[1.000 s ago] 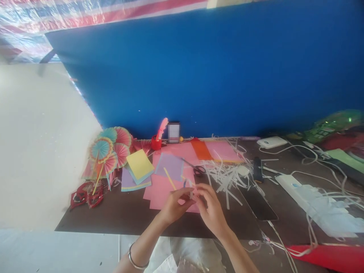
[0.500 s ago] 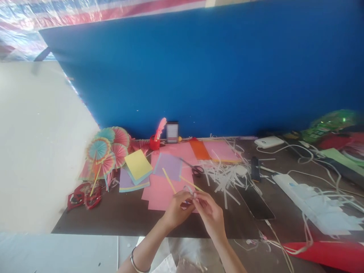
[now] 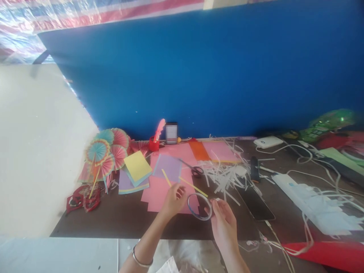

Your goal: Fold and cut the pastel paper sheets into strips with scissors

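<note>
My right hand (image 3: 224, 218) grips the near right rim of a thin, nearly used-up roll of tape (image 3: 201, 218), with thumb and fingers closed on it. The ring is tilted over the front edge of the pink paper sheets (image 3: 156, 203). My left hand (image 3: 174, 200) is just left of the ring, apart from it, with its fingers curled in; whatever they may pinch is too small to make out. Two yellow paper strips (image 3: 193, 185) lie beyond my hands. Scissors (image 3: 196, 171) rest by a purple paper square (image 3: 167, 165).
White paper strips (image 3: 222, 176) lie in a tangle to the right, beside a phone (image 3: 257, 206) on a cable. Farther right is a power strip (image 3: 301, 204) with cords. Folded paper fans (image 3: 98, 151) and yellow paper (image 3: 138, 167) are on the left. A blue board (image 3: 176, 76) stands behind.
My hands were together over the paper and have moved apart. The right hand went right and down with the tape roll, which now shows as a full ring; the left drew slightly left.
</note>
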### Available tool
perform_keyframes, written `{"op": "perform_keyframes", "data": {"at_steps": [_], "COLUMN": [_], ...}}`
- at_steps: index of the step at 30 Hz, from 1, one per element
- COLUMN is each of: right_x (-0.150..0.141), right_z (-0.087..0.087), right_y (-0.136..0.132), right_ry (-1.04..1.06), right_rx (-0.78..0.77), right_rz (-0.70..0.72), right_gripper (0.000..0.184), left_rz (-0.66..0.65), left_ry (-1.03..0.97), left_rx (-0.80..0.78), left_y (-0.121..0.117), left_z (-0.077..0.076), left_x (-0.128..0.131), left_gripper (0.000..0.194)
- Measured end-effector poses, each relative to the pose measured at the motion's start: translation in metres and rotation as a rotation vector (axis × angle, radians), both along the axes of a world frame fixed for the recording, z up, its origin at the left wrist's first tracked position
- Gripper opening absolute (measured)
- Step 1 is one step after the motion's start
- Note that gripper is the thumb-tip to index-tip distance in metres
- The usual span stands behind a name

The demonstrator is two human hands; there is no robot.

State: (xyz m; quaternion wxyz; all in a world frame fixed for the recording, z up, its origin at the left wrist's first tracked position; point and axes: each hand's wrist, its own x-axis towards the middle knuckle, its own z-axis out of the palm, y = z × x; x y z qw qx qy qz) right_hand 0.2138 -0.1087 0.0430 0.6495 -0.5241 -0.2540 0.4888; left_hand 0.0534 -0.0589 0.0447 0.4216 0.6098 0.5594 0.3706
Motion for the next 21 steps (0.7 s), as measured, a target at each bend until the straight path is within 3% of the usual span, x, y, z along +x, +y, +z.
{"op": "perform_keyframes", "data": {"at_steps": [2, 3, 6, 9, 17, 21], "right_x": [0.006, 0.008, 0.015, 0.020, 0.030, 0.025], "right_z": [0.006, 0.009, 0.011, 0.006, -0.001, 0.005], "right_y": [-0.002, -0.004, -0.009, -0.014, -0.014, -0.011], "right_ry": [0.078, 0.091, 0.099, 0.080, 0.031, -0.048], "right_rx": [-0.053, -0.069, -0.083, -0.089, -0.138, -0.122], "right_rz": [0.003, 0.014, 0.071, 0.112, 0.134, 0.190], "right_gripper": [0.027, 0.027, 0.026, 0.024, 0.025, 0.024], "left_rz": [0.069, 0.039, -0.044, -0.149, -0.309, -0.329], "left_ry": [0.281, 0.414, 0.491, 0.528, 0.526, 0.496], "left_rx": [0.127, 0.183, 0.200, 0.196, 0.200, 0.207], "left_y": [0.026, 0.040, 0.076, 0.097, 0.109, 0.110], "left_z": [-0.005, -0.008, -0.018, -0.025, -0.030, -0.028], "left_x": [-0.011, -0.015, -0.022, -0.024, -0.028, -0.031], "left_gripper": [0.019, 0.020, 0.013, 0.011, 0.006, 0.017]}}
